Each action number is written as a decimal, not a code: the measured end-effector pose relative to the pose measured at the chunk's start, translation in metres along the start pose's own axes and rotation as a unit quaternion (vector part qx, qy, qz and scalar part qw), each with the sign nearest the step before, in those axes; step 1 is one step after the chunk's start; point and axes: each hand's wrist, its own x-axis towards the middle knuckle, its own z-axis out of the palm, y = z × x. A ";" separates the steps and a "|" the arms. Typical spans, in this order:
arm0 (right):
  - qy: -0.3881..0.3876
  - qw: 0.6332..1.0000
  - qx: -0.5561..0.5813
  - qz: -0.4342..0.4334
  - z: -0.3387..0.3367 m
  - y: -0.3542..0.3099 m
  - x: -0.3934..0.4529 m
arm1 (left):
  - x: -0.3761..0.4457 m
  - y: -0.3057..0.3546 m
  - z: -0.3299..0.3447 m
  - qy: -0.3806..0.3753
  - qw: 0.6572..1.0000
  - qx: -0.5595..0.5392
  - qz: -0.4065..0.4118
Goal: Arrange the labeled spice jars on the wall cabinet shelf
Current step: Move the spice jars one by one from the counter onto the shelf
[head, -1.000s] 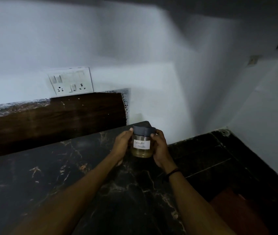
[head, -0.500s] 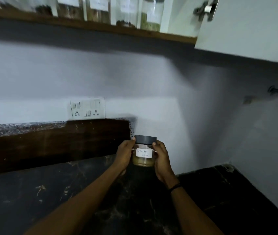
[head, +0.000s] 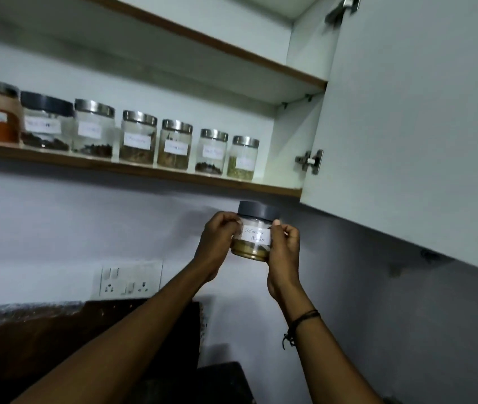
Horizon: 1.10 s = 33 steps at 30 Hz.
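A small glass jar (head: 254, 237) with a grey lid, a white handwritten label and yellowish powder is held upright in the air between both hands. My left hand (head: 217, 237) grips its left side and my right hand (head: 284, 249) grips its right side. It hangs just below the front edge of the wall cabinet's lower shelf (head: 144, 170), under the shelf's right end. Several labeled spice jars (head: 175, 148) stand in a row on that shelf, the rightmost one (head: 243, 158) holding green spice. A gap remains between that jar and the cabinet's right wall.
The open white cabinet door (head: 418, 126) juts out at the right, close to my right hand, with a metal hinge (head: 309, 161) on its inner edge. An upper shelf (head: 232, 53) sits above. A socket plate (head: 130, 279) is on the wall above the dark backsplash.
Both hands have lifted the jar from the dark counter up toward the shelf. My view has tilted upward, bringing the cabinet and its row of jars into sight.
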 end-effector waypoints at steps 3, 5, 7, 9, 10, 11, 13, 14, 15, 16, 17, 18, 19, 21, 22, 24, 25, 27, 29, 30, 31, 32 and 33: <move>-0.007 0.999 -0.001 -0.031 0.004 -0.031 0.016 | 0.014 0.029 0.010 0.009 0.999 0.010 0.048; -0.029 0.998 -0.024 -0.057 0.006 -0.051 0.026 | 0.023 0.047 0.016 0.017 0.997 0.019 0.078; -0.041 0.994 -0.063 -0.081 0.009 -0.066 0.034 | 0.033 0.060 0.021 0.027 0.995 0.015 0.094; -0.046 0.987 -0.108 -0.110 0.012 -0.078 0.043 | 0.043 0.072 0.026 0.045 0.993 0.018 0.108; -0.046 0.983 -0.127 -0.122 0.013 -0.084 0.049 | 0.048 0.077 0.029 0.058 0.992 0.024 0.114; -0.045 0.980 -0.145 -0.130 0.014 -0.088 0.056 | 0.054 0.081 0.033 0.068 0.990 0.030 0.119; -0.032 0.975 -0.175 -0.131 0.014 -0.091 0.070 | 0.065 0.087 0.041 0.078 0.988 0.046 0.127; -0.019 0.974 -0.184 -0.133 0.014 -0.090 0.077 | 0.070 0.090 0.046 0.079 0.987 0.055 0.132; -0.007 0.972 -0.189 -0.142 0.014 -0.088 0.084 | 0.076 0.093 0.050 0.075 0.985 0.064 0.139; 0.004 0.970 -0.193 -0.151 0.014 -0.085 0.090 | 0.081 0.095 0.055 0.068 0.984 0.076 0.146; 0.016 0.967 -0.199 -0.155 0.014 -0.083 0.097 | 0.088 0.097 0.059 0.060 0.982 0.094 0.151; 0.027 0.966 -0.206 -0.155 0.014 -0.082 0.104 | 0.094 0.098 0.063 0.053 0.980 0.117 0.155; 0.037 0.964 -0.214 -0.153 0.015 -0.081 0.111 | 0.101 0.097 0.068 0.046 0.977 0.140 0.156; 0.053 0.960 -0.232 -0.149 0.018 -0.077 0.129 | 0.116 0.093 0.077 0.032 0.972 0.178 0.147; 0.060 0.957 -0.246 -0.145 0.019 -0.078 0.136 | 0.121 0.091 0.080 0.026 0.971 0.192 0.139; 0.066 0.948 -0.277 -0.140 0.022 -0.077 0.150 | 0.132 0.086 0.084 0.009 0.969 0.213 0.127; 0.064 0.945 -0.288 -0.139 0.023 -0.076 0.158 | 0.138 0.084 0.086 -0.001 0.968 0.218 0.122; 0.048 0.944 -0.295 -0.142 0.025 -0.074 0.173 | 0.151 0.080 0.087 -0.019 0.968 0.222 0.118; 0.034 0.938 -0.315 -0.142 0.025 -0.070 0.186 | 0.160 0.079 0.087 -0.033 0.964 0.236 0.119; 0.035 0.930 -0.336 -0.142 0.025 -0.068 0.192 | 0.164 0.080 0.087 -0.043 0.961 0.246 0.122; 0.038 0.927 -0.347 -0.139 0.025 -0.066 0.196 | 0.168 0.080 0.088 -0.055 0.958 0.255 0.122; 0.044 0.924 -0.355 -0.136 0.024 -0.063 0.201 | 0.171 0.080 0.089 -0.066 0.955 0.263 0.122; 0.042 0.921 -0.363 -0.136 0.025 -0.062 0.204 | 0.172 0.081 0.089 -0.074 0.952 0.271 0.124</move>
